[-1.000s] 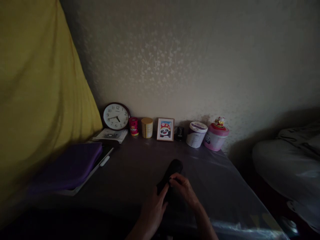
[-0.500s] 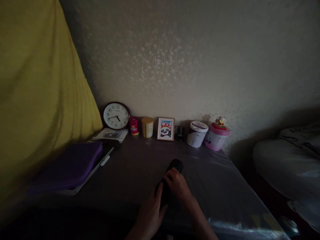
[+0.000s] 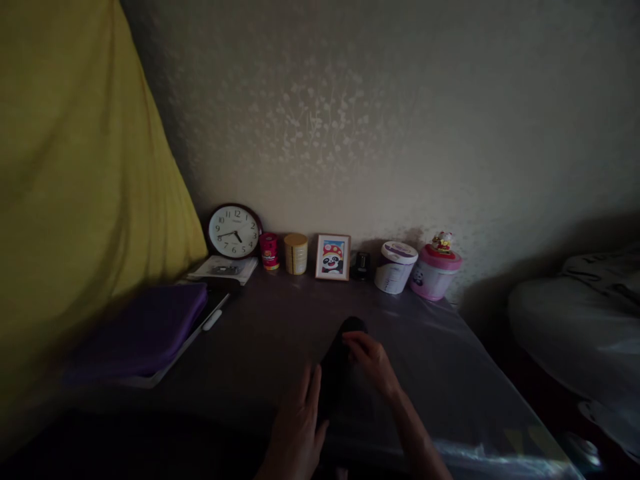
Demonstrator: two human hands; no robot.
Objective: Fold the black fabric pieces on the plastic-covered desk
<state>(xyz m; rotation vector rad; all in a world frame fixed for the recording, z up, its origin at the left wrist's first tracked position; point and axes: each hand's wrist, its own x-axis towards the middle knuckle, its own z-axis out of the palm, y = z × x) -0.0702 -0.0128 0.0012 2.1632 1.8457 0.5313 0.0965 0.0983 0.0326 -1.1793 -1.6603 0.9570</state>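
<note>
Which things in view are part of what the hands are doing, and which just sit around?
In hand:
- black item, too dark to identify, between left hand and right hand

Lying about:
- clock
- red can
- yellow can
- picture
- white tub
- pink tub
- figurine
- purple case

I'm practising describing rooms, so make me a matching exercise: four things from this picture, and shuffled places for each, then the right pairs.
Things
1. black item
2. clock
3. figurine
4. purple case

Places
A. on top of the pink tub
B. lying flat on the left side
C. nearest the left hand and right hand
D. propped upright, just left of the red can

Right pairs
1-C, 2-D, 3-A, 4-B
</note>
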